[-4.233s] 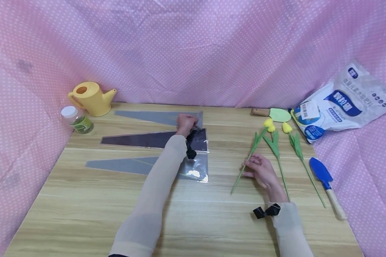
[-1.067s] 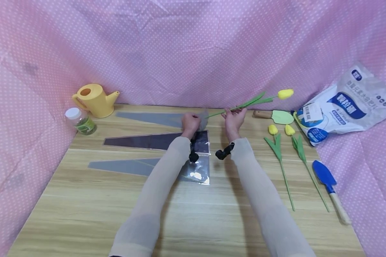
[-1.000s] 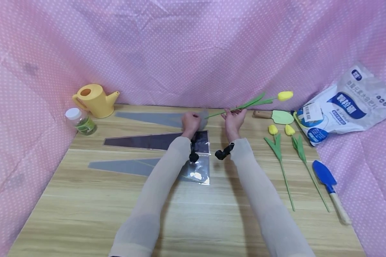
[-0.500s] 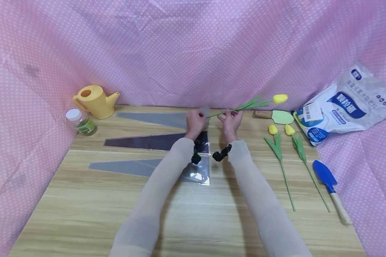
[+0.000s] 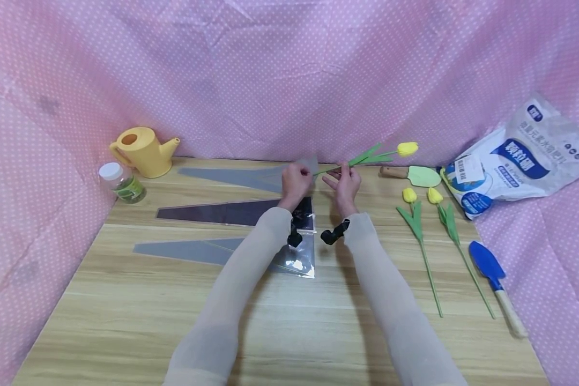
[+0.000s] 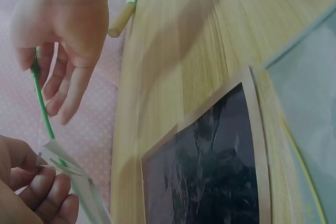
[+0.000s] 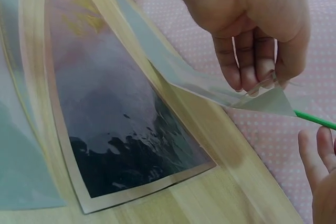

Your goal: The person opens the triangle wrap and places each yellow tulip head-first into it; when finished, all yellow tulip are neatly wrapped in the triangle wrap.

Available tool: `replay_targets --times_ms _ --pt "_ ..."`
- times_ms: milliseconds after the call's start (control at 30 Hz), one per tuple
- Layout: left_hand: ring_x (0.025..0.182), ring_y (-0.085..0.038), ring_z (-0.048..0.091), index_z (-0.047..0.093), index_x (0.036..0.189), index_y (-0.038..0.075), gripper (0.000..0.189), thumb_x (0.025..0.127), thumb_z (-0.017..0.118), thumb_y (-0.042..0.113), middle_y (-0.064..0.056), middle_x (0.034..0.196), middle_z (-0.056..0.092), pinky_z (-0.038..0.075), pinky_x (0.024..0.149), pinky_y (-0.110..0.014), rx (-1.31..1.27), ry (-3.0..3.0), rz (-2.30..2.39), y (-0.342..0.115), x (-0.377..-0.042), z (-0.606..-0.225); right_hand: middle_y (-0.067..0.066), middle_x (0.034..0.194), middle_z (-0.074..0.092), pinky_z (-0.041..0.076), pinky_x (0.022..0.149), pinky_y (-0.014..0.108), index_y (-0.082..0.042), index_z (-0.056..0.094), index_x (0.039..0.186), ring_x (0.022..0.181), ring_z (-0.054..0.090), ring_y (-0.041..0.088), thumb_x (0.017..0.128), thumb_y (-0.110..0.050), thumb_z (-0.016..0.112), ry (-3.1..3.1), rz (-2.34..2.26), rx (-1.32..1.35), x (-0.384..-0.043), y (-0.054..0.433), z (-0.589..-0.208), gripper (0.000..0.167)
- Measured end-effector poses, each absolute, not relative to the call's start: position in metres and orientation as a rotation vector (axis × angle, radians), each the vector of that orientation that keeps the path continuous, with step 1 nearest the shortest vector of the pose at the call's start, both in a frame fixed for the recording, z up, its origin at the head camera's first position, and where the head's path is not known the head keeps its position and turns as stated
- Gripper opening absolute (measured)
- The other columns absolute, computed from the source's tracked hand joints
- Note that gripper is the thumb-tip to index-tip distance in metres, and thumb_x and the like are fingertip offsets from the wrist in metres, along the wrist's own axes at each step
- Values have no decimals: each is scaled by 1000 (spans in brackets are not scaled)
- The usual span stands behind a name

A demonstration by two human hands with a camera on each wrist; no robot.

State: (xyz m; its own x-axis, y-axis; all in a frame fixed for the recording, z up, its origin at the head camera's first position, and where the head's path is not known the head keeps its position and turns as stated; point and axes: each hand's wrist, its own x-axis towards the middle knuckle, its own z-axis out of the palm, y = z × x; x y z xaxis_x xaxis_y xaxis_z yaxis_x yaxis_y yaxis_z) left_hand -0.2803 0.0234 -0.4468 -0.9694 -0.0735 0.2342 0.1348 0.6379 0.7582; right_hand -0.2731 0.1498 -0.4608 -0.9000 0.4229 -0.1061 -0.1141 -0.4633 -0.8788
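My left hand [image 5: 295, 183] pinches the wide mouth of the far grey tapered flower sleeve [image 5: 231, 176], which is lifted off the table at that end. With thumb and fingertips, my right hand [image 5: 348, 188] holds a yellow artificial tulip [image 5: 407, 149] by its stem, just below the leaves. The flower points right, and the green stem [image 7: 316, 119] runs leftward into the sleeve's mouth. In the left wrist view, green shows through the sleeve film [image 6: 86, 192]. Nearer me lie a dark sleeve [image 5: 217, 211] and another grey sleeve [image 5: 183, 251].
Two yellow tulips [image 5: 417, 225] [image 5: 447, 222] lie at the right, beside a blue trowel [image 5: 485, 261]. Behind them are a green trowel [image 5: 423, 176] and a white printed bag [image 5: 516, 155]. A yellow watering can [image 5: 143, 153] and a lidded jar [image 5: 125, 185] stand at left.
From the right of the table, my right hand has brought the tulip over and turned it sideways. Over the last second the tulip has slid left, and the sleeve's mouth has risen.
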Motion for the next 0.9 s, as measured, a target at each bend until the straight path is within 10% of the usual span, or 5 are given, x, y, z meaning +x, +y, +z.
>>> replay_targets --times_ms 333,567,900 --pt "85 -26 72 79 86 4 15 85 65 5 -11 87 78 57 81 -36 -74 -2621 -1226 22 -280 -447 18 92 58 61 58 30 13 40 127 71 71 19 104 -20 51 -1391 2364 -436 -271 151 -463 41" --pt "84 -26 71 79 85 3 14 85 65 5 -11 85 77 56 79 -36 -97 -2624 -1242 24 -278 -443 22 103 62 62 63 29 -11 52 101 79 73 22 103 -16 54 -1430 2367 -471 -270 149 -463 6" --pt "82 -25 70 79 86 5 14 85 65 7 -9 84 77 55 77 -34 -101 -2636 -1228 29 -278 -438 20 102 66 61 63 26 -3 58 102 73 72 12 100 -13 58 -1504 2348 -455 -269 142 -465 10"
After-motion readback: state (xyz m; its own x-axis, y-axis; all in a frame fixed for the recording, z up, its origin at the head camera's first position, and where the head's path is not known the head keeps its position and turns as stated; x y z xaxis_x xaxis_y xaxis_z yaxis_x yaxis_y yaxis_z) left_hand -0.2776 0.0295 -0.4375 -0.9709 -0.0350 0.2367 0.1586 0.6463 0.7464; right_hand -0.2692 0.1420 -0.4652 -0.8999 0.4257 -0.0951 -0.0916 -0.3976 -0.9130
